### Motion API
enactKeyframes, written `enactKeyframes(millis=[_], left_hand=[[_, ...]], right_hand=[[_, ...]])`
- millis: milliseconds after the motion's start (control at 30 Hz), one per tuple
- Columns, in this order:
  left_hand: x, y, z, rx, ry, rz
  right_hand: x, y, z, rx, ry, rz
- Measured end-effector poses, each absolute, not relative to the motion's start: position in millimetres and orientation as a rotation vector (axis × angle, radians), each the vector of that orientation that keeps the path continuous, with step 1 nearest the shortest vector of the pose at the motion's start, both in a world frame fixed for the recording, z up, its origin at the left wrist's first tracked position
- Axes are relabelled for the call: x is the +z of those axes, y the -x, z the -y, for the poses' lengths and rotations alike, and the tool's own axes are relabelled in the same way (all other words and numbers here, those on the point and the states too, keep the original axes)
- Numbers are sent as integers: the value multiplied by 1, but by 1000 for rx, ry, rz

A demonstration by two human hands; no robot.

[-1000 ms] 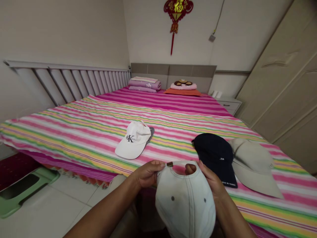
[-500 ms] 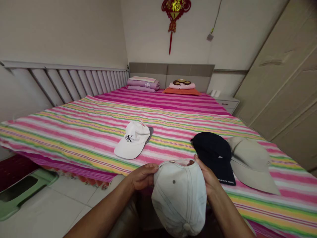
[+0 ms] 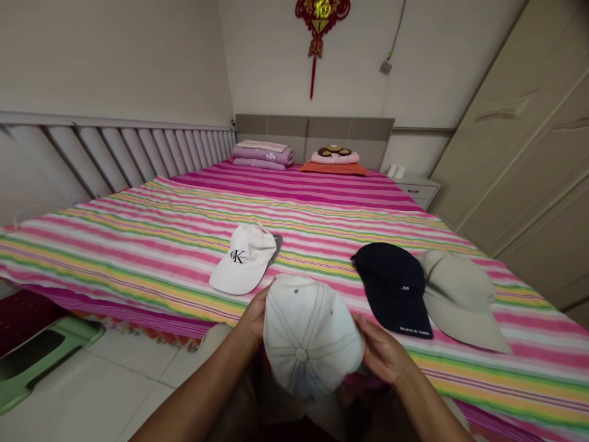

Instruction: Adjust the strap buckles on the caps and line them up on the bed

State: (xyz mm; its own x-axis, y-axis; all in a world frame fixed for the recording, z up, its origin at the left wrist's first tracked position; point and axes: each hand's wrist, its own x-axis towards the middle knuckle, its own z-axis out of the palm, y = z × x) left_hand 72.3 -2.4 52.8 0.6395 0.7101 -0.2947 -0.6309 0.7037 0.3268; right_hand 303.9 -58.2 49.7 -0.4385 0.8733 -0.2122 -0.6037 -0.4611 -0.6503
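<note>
A pale baseball cap [image 3: 313, 334] is held between my hands in front of the bed's near edge, its crown and top button facing me. My left hand [image 3: 256, 316] grips its left side, with the fingertips hidden behind the cap. On the opposite side, my right hand [image 3: 380, 348] has its fingers closed on the cap's edge. A white cap with black letters [image 3: 246, 259] lies on the bed beyond my left hand. To the right, a navy cap [image 3: 393, 288] partly overlaps a beige cap [image 3: 462, 298].
A striped sheet [image 3: 151, 245] covers the bed. Folded purple bedding [image 3: 262, 156] and a pink pillow-like bundle [image 3: 335, 158] sit by the headboard [image 3: 271, 127]. A white railing [image 3: 151, 150] runs along the left. On the floor at left stands a green stool [image 3: 59, 353].
The pale cap has tipped so its top now faces me, and its back opening has gone out of sight. It has moved slightly left, and my right hand has shifted lower on its side.
</note>
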Motion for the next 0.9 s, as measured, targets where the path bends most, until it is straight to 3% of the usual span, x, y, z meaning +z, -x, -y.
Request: enactKeyframes(millis=[300,633,900], left_hand=[[54,-73,7,720,-306,-389],[37,-75,24,934,-624,-467],[40,-81,16,890,-339,-582]], right_hand=[[54,-297,61,1857,521,320],[62,-300,50,1741,525,209],[63,-280,55,1663,470,358]])
